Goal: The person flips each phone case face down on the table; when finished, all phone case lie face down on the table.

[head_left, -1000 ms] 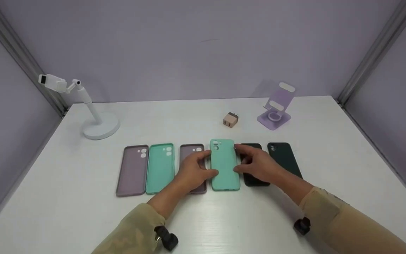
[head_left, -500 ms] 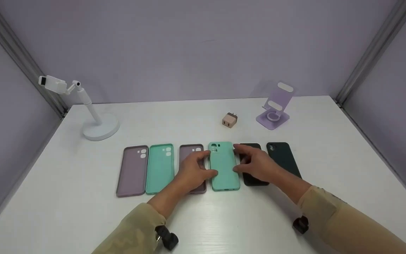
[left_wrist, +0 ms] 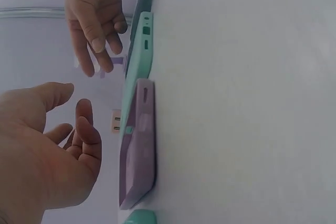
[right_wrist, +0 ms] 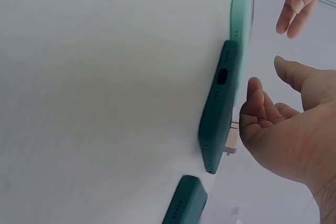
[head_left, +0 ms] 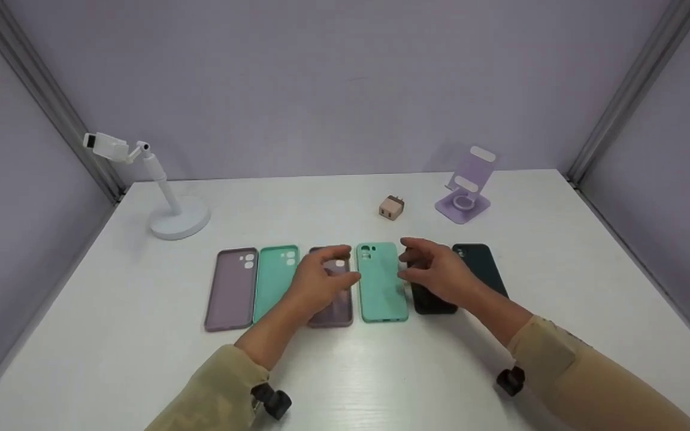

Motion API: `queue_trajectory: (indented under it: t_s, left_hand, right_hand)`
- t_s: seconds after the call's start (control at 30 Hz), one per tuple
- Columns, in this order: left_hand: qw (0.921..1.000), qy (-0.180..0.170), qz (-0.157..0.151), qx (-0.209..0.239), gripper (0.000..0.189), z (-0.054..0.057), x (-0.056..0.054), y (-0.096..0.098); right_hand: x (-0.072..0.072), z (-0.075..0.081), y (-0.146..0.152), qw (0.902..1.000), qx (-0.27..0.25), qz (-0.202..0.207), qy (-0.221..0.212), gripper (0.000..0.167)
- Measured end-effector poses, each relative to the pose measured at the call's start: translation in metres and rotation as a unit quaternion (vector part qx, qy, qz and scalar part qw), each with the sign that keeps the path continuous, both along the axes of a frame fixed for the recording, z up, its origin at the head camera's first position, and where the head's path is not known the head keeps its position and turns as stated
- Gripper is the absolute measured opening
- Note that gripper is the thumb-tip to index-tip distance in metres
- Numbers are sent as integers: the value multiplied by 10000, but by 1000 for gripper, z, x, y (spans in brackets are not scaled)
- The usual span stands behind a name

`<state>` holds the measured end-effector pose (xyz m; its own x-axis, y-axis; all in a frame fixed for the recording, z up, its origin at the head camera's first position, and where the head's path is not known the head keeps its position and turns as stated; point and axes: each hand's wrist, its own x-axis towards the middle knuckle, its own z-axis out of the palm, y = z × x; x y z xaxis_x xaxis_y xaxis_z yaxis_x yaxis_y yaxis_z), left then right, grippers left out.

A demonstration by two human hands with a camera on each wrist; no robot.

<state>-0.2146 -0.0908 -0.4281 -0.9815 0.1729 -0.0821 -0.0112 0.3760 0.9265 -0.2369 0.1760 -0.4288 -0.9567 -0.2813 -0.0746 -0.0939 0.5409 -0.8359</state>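
Observation:
A mint-green phone case (head_left: pixel 381 287) lies back up on the white table, its camera cutout at the far left corner. My left hand (head_left: pixel 315 281) hovers to its left, thumb and fingers spread apart and holding nothing, over a mauve phone case (head_left: pixel 334 311) that lies hollow side up. On the other side my right hand (head_left: pixel 441 272) is held over a dark green phone case (head_left: pixel 433 304), partly covering it. Its fingers are loosely bent with nothing between them. In the left wrist view both hands stand off the cases.
Farther left lie a second mint case (head_left: pixel 273 278) and another mauve case (head_left: pixel 231 293), hollow sides up. A second dark green case (head_left: pixel 481 266) is at the right. Behind stand a white stand (head_left: pixel 180 221), a pink charger plug (head_left: pixel 392 207) and a purple phone stand (head_left: pixel 463 203).
Both hands have let go of the mint case, which has settled flat on the table. The left hand has drawn back to the left; the right has lifted slightly.

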Motion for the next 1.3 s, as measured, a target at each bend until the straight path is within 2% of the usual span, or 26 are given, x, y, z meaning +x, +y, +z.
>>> queue_trajectory:
  t_s: [0.1, 0.27, 0.43, 0.7, 0.87, 1.17, 1.3]
  left_hand:
    - [9998, 156, 56, -56, 52, 3, -1, -14]
    - [9982, 468, 231, -304, 47, 1, -5, -38]
    - [9967, 638, 121, -488, 45, -4, -9, -53]
    - [9945, 584, -34, -870, 51, -19, -17, -62]
    - [9934, 519, -106, -1016, 53, -26, -20, -65]
    - [9890, 588, -391, -1302, 59, -30, -20, -69]
    - [9861, 741, -428, -1423, 60, -30, -17, -73]
  right_hand:
    - [1, 2, -7, 9999, -125, -41, 10, 67]
    - [4, 3, -23, 9996, -270, 2, 14, 61]
    - [3, 0, -42, 9995, -305, -1, 75, 57]
    - [-2, -5, -71, 9999, -72, 128, 92, 55]
    - [-7, -11, -79, 9993, 273, 243, -16, 55]
    - [-12, -17, -81, 9971, 620, 417, -127, 61]
    - [-11, -18, -84, 9959, 684, 586, -64, 64]
